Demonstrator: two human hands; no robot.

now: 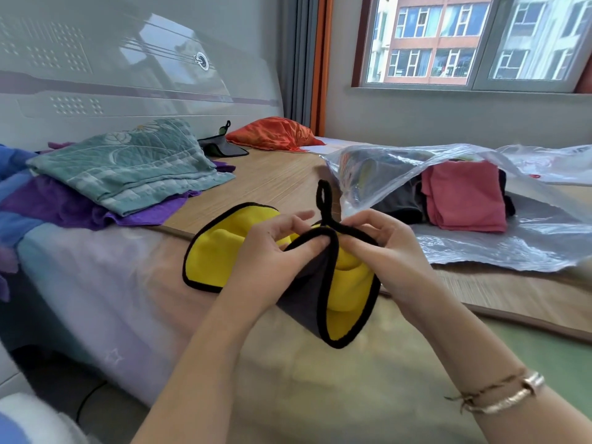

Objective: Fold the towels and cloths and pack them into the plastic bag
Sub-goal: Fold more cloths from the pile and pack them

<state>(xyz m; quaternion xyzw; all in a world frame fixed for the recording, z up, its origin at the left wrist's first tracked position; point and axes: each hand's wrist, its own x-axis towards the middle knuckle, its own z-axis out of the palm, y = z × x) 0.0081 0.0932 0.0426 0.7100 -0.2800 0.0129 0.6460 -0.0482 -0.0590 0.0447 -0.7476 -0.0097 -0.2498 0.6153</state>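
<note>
A yellow and grey cloth with a black border and a black hanging loop is held up over the bed in the middle of the view. My left hand pinches its black edge from the left. My right hand pinches the same edge just right of the loop. The clear plastic bag lies open on the bed to the right, with a folded pink cloth and a dark cloth inside. A green floral towel lies folded on a purple cloth at the left.
A dark cloth with a green loop and an orange pillow lie at the far side of the bed mat. The white headboard stands behind on the left, a window at the back right.
</note>
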